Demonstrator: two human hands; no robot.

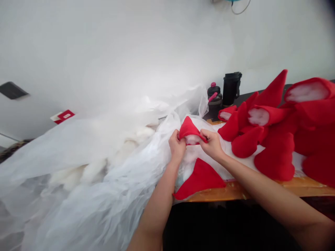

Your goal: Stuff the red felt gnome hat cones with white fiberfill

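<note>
Both my hands grip a small red fabric cone by its open lower edge, where white stuffing shows. My left hand pinches the left side of the opening and my right hand pinches the right side; both are closed on the cloth. Just below them a flat, unstuffed red cone piece lies on the wooden table. A large clear plastic bag holding white fluffy stuffing spreads out to the left of my hands.
A pile of stuffed red cones with white filling at their openings covers the right of the table. Two dark bottles stand at the back against the white wall. The table's front edge runs below my right forearm.
</note>
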